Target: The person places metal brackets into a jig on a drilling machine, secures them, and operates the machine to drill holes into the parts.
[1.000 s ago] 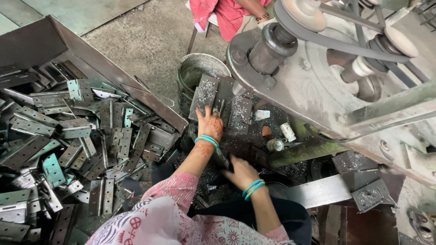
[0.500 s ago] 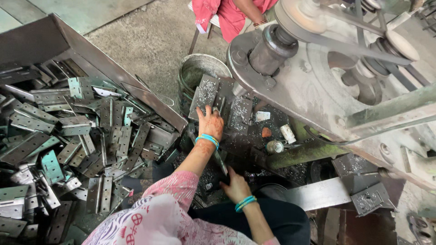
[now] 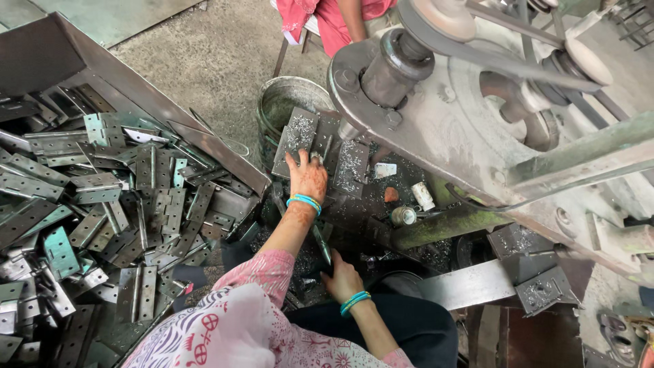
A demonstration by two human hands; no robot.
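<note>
My left hand (image 3: 308,178), with teal bangles at the wrist, reaches forward and presses on a grey metal hinge (image 3: 320,142). The hinge lies open on the dark machine bed (image 3: 371,204), among metal shavings, between two other hinge plates. My right hand (image 3: 343,277), also with teal bangles, is close to my lap and closed around the lower end of a thin metal lever (image 3: 320,242). The lever slants up toward my left forearm.
A large pile of grey hinges (image 3: 102,204) fills a steel tray on the left. A metal bucket (image 3: 289,102) stands behind the bed. A belt-driven machine (image 3: 477,88) looms on the right. Another person in pink clothes (image 3: 334,17) sits beyond it. Small cylinders (image 3: 403,215) lie on the bed.
My right hand has drawn back toward my body, along the lever. My left hand has stayed on the hinge.
</note>
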